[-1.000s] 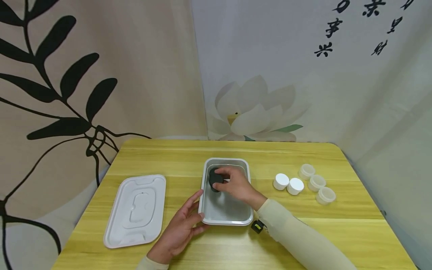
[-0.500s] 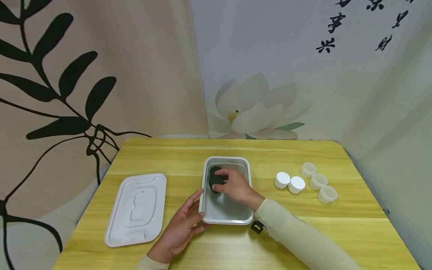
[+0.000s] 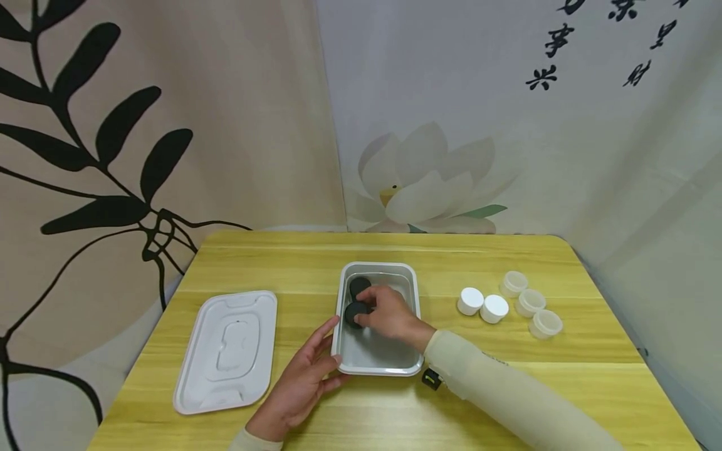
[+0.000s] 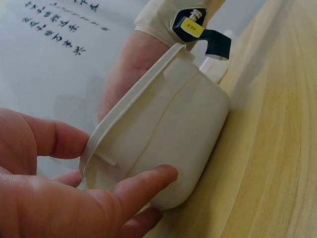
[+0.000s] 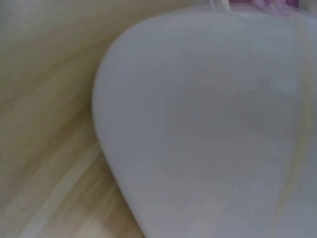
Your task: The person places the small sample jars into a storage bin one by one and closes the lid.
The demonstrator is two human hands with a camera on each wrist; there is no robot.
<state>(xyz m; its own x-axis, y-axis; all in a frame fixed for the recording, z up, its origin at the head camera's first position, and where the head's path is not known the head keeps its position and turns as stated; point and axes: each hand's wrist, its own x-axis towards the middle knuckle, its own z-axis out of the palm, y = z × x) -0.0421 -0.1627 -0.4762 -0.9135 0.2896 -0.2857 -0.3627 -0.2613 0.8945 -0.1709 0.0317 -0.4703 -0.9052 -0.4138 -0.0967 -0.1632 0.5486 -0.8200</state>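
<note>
Bare wood ran on the tabletop (image 3: 316, 257) between the white lid (image 3: 228, 351), near its left edge, and the white tray (image 3: 379, 368) at its middle. Only the head view showed two dark discs (image 3: 356, 311) inside the tray; the right hand (image 3: 391, 315) pinched the nearer one. From the left wrist view, the left hand (image 3: 301, 382) lay relaxed, fingers (image 4: 141, 186) touching the tray's outer wall.
</note>
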